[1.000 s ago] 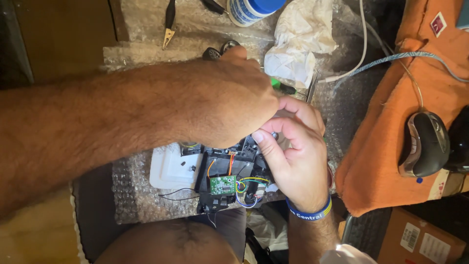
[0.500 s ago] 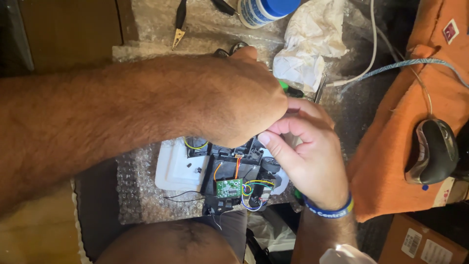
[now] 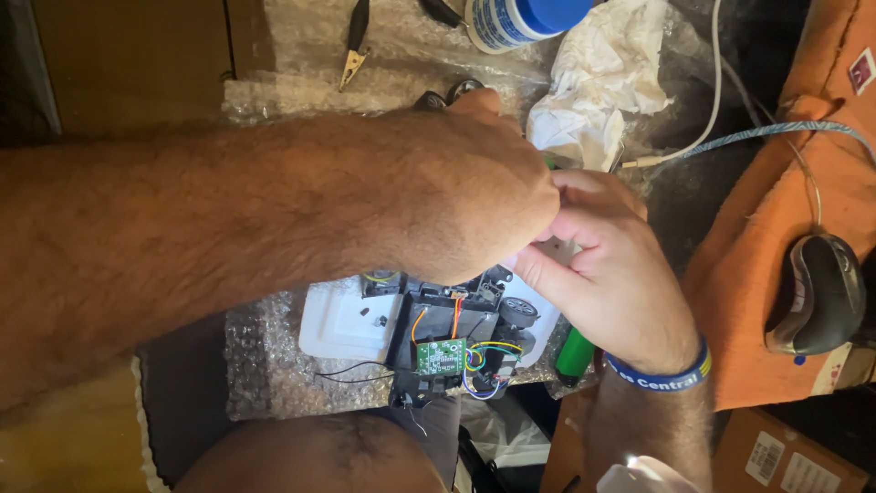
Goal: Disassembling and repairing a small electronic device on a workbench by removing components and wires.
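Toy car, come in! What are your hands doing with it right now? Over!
Left hand and right hand together over the opened toy car, fingers hidden. Green circuit board and coloured wires exposed. Crumpled tissue and computer mouse nearby.

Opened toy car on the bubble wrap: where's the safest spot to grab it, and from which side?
Probably grip the white body shell at its left end, coming from the left. It is flat, bare and unobstructed there. The middle exposes the green circuit board and loose wires, and the left hand and right hand crowd the right end.
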